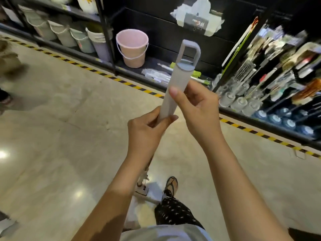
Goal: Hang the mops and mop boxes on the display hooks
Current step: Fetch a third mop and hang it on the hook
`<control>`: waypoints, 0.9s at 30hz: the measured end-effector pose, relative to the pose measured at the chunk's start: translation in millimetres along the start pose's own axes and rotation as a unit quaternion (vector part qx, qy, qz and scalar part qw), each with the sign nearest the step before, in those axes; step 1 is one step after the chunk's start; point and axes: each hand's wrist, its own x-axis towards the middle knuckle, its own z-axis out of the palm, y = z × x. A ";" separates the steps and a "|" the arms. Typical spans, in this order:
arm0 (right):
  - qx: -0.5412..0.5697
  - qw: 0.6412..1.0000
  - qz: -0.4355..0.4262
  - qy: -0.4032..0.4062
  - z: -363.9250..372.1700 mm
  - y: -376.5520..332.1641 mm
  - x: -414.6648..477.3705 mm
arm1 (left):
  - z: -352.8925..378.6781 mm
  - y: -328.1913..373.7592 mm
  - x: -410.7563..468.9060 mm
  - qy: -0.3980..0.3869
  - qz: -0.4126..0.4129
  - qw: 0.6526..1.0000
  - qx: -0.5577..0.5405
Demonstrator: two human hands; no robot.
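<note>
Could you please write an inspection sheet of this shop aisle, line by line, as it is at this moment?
Surface: glossy pale floor with a yellow-black striped line along the shelves.
Job's things: one mop; its grey handle is upright, with a hanging loop on top, and its head is near the floor. No mop boxes seen.
Clutter: pink bucket on the low black shelf; a row of pale buckets to its left.
Grip: left hand closed low on the handle; right hand closed higher on it.
Cables: nothing seen.
Surroundings: brushes on hooks at right, blurred; a sandalled foot below.
</note>
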 end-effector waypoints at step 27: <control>-0.138 0.976 -0.139 0.100 -182.5 1.3 370.8 | 218.9 140.7 332.1 -0.075 0.171 0.981 -0.047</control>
